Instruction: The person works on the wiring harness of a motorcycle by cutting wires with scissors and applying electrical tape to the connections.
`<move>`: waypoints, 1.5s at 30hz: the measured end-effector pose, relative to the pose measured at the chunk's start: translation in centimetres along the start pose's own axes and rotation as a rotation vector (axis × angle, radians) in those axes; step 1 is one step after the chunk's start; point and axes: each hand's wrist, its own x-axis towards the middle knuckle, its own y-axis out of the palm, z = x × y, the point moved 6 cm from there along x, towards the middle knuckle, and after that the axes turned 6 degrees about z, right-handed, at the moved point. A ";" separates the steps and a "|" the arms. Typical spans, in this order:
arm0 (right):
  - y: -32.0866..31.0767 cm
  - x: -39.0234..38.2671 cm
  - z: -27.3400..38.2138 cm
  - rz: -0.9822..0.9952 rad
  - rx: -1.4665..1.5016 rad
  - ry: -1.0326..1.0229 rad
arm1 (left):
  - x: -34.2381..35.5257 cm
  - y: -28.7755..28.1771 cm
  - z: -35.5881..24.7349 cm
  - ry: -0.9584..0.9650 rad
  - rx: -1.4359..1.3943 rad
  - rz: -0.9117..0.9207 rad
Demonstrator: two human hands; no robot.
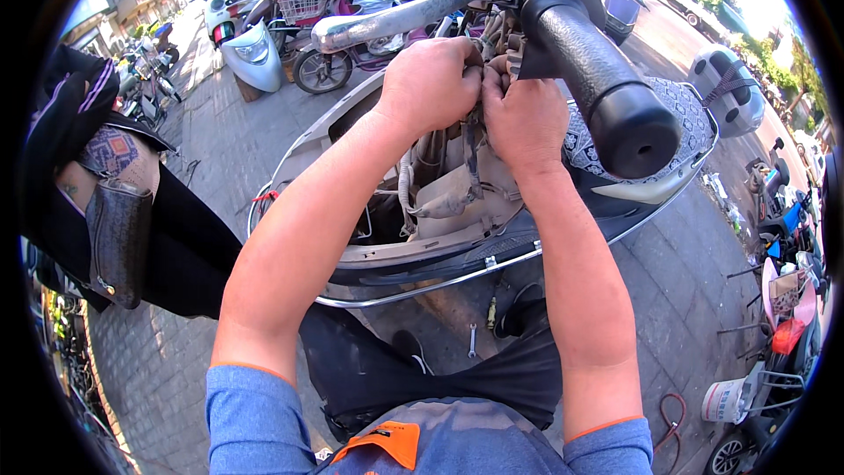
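Observation:
In front of me stands a scooter with its front covers off, its beige inner shell (pixel 462 233) and loose wires (pixel 406 185) exposed. My left hand (pixel 432 84) and my right hand (pixel 527 123) meet over the wiring bundle below the handlebar. Both are closed, thumbs close together, pinching wires; the fingertips are mostly hidden. A black rubber handlebar grip (pixel 602 70) juts toward me above my right hand. Over my left hand reaches a worn silver lever (pixel 400 16). Dusty cables (pixel 497 28) rise behind my knuckles.
On the paving near my feet lie a wrench (pixel 472 340) and a yellow-green-handled tool (pixel 491 312). A person in black with a dark purse (pixel 119 242) stands at left. Beyond are a silver headlight panel (pixel 252 57) and parked motorbikes; a white bucket (pixel 723 400) is at right.

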 end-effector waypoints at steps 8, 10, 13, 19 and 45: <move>0.0 0.2 0.4 -0.016 -0.074 -0.033 | -0.2 1.5 1.7 -0.086 -0.421 0.013; -0.2 0.3 0.5 -0.018 -0.102 -0.046 | 0.4 2.1 2.5 -0.098 -0.529 0.066; -0.5 0.7 0.5 -0.020 -0.143 -0.071 | 1.1 3.0 3.6 -0.150 -0.664 0.103; -0.5 1.0 0.3 -0.026 -0.218 -0.097 | 2.3 4.3 4.5 -0.210 -0.868 0.227; -2.8 1.4 -2.5 -0.011 -0.039 -0.042 | 4.0 6.4 1.4 -0.268 -0.713 0.072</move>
